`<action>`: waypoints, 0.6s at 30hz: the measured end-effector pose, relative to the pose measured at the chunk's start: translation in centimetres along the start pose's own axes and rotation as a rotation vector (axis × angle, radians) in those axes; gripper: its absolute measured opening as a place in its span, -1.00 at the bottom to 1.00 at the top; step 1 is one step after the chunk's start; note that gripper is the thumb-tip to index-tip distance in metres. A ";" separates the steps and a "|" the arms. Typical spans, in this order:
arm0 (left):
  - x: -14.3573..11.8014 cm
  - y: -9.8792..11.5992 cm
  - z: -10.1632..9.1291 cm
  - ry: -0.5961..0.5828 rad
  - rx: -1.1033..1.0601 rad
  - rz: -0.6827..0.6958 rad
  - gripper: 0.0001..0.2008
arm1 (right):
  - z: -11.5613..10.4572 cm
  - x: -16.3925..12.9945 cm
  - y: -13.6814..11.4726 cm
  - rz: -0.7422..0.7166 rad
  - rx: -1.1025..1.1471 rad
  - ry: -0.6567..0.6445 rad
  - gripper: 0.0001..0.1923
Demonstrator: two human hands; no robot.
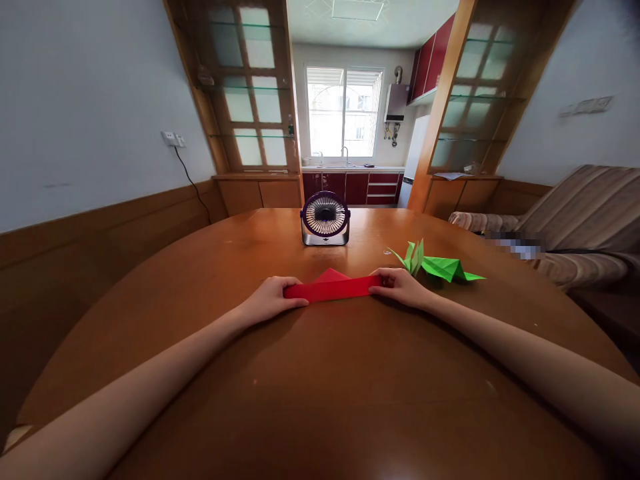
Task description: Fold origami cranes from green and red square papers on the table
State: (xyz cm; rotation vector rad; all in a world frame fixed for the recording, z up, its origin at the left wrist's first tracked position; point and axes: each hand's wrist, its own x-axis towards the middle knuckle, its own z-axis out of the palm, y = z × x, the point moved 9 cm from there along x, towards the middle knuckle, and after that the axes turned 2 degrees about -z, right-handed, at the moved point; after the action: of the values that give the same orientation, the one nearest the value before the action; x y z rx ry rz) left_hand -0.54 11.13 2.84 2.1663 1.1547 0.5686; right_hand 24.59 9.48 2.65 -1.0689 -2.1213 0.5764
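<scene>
A folded strip of red paper (336,290) is stretched between my two hands, just above or on the table. Behind the strip a red triangular point of paper (330,275) sticks up; whether it is one piece with the strip I cannot tell. My left hand (274,294) pinches the strip's left end, thumb along the lower edge. Its right end is pinched between the thumb and fingers of my right hand (397,287). Just beyond my right hand lies a folded green paper figure (437,263) with several pointed flaps.
A small purple desk fan (325,215) stands on the round wooden table (320,387), beyond the red paper. To the right is a striped armchair (585,213). A black cord (190,177) hangs from the wall socket (173,139) at the left.
</scene>
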 end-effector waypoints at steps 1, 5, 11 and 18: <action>0.1 -0.1 -0.1 0.011 -0.008 -0.012 -0.63 | 0.0 0.0 0.2 0.016 -0.002 0.005 -0.69; 0.3 -0.8 -0.2 0.031 -0.082 -0.078 -0.58 | -0.2 0.2 0.4 0.066 -0.036 0.046 -0.72; 0.5 -1.6 0.0 0.017 -0.201 -0.157 -0.54 | -0.1 0.3 -0.3 0.097 0.011 0.095 -0.68; 1.1 -2.8 -0.8 0.050 -0.152 -0.176 -0.48 | 0.3 0.4 -0.8 0.048 -0.156 0.070 -0.63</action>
State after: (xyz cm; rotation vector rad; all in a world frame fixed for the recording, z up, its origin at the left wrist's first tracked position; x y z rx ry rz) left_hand -2.09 13.49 1.61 1.9104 1.2707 0.6143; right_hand 23.80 9.30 3.12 -1.2109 -2.1123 0.3945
